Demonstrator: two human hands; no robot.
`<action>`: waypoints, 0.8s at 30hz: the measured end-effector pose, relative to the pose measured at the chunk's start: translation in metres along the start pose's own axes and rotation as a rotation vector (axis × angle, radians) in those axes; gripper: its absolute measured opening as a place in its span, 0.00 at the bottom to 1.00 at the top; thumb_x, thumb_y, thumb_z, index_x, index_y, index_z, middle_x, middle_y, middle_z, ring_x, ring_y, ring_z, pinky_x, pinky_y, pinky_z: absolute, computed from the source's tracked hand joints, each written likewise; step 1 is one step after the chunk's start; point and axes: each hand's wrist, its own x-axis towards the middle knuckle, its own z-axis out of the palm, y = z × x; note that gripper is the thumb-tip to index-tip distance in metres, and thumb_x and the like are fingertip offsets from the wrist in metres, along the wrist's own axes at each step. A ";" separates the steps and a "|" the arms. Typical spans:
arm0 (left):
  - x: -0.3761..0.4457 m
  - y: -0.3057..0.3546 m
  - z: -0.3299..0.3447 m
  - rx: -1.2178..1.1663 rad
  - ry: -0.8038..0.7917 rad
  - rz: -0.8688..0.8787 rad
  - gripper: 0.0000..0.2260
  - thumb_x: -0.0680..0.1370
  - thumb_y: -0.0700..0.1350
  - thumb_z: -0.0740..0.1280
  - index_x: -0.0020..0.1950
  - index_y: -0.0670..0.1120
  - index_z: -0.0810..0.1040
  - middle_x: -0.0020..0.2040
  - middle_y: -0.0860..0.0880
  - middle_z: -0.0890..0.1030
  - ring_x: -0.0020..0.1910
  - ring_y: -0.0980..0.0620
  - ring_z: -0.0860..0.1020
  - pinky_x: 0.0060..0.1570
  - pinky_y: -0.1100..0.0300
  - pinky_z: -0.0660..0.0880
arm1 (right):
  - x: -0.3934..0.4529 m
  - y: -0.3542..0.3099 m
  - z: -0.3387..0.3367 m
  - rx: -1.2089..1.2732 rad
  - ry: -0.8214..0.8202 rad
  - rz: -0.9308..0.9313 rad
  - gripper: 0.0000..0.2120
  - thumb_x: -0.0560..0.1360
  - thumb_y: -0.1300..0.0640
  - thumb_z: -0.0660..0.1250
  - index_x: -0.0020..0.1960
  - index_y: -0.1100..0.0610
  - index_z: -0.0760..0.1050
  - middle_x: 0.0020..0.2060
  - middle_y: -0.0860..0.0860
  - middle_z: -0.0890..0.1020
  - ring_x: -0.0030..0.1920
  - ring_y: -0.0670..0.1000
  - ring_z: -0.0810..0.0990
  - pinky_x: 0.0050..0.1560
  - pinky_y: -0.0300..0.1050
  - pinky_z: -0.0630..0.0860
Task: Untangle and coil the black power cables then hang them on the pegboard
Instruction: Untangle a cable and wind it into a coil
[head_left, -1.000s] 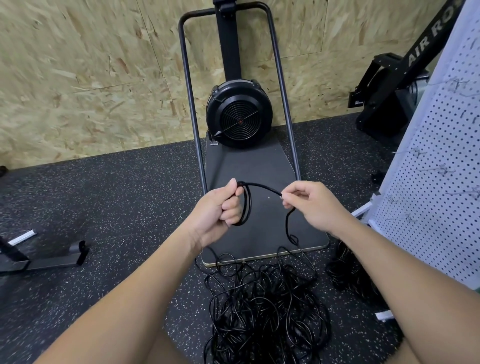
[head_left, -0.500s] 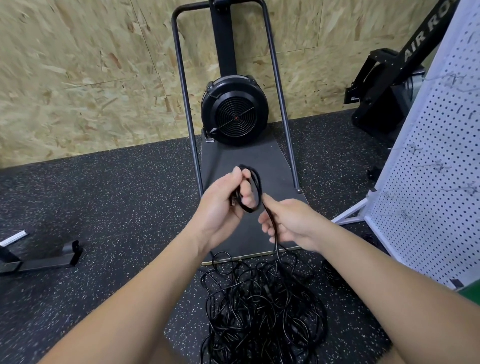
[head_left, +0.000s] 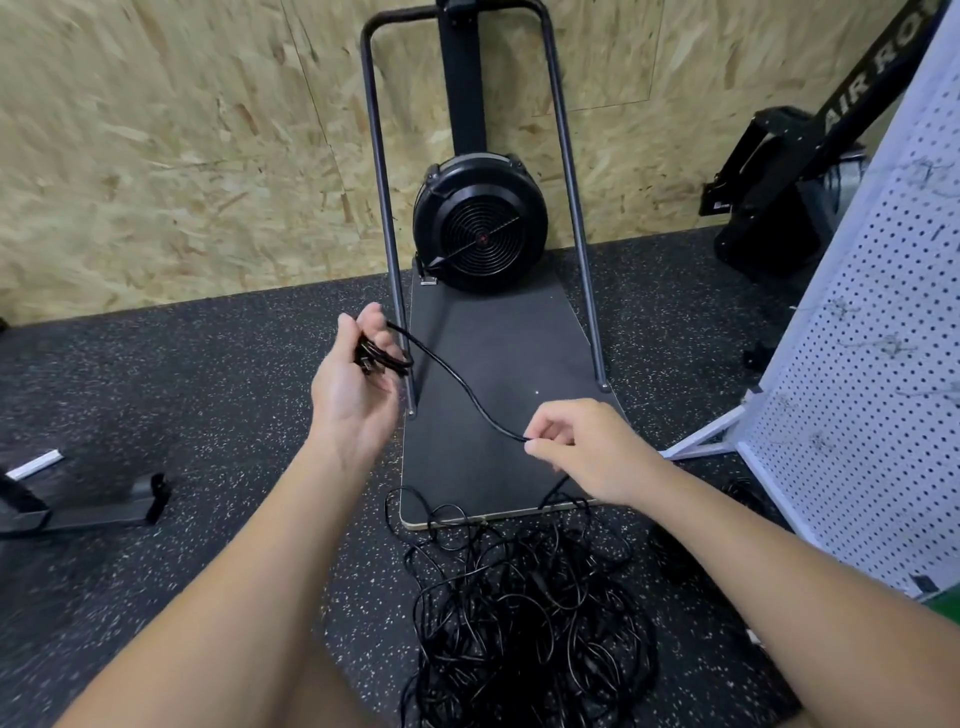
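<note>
1. The left hand (head_left: 358, 384) is raised palm-up, its fingers (head_left: 382, 338) curled round a small coil (head_left: 383, 359) of black cable
2. One strand (head_left: 457, 382) sags from that coil across to the right hand (head_left: 582, 449), whose fingertips are pinched together on it
3. The tangled cable pile (head_left: 524, 613) lies on the speckled floor (head_left: 208, 364) below both hands, at the near edge of a black fan machine's platform (head_left: 498, 364)
4. The white pegboard (head_left: 872, 374) stands at right
</note>
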 end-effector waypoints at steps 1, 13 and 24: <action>-0.001 -0.003 0.000 0.077 -0.020 0.007 0.21 0.91 0.50 0.62 0.77 0.36 0.76 0.53 0.47 0.87 0.41 0.56 0.83 0.45 0.65 0.81 | -0.002 -0.005 -0.002 -0.058 -0.033 -0.088 0.06 0.83 0.54 0.74 0.47 0.48 0.83 0.42 0.44 0.85 0.41 0.47 0.82 0.47 0.44 0.78; -0.052 -0.061 0.019 0.816 -0.528 -0.327 0.14 0.91 0.46 0.60 0.61 0.40 0.84 0.44 0.36 0.86 0.36 0.44 0.84 0.42 0.54 0.80 | -0.007 -0.031 -0.014 0.039 0.358 -0.257 0.11 0.88 0.56 0.67 0.47 0.53 0.82 0.38 0.42 0.82 0.41 0.44 0.80 0.43 0.41 0.70; -0.061 -0.053 0.022 0.624 -0.685 -0.488 0.18 0.90 0.57 0.59 0.54 0.45 0.79 0.27 0.55 0.60 0.24 0.56 0.58 0.33 0.58 0.63 | 0.003 -0.028 -0.022 0.287 0.486 -0.043 0.17 0.80 0.42 0.77 0.40 0.53 0.84 0.31 0.43 0.81 0.33 0.45 0.78 0.39 0.39 0.74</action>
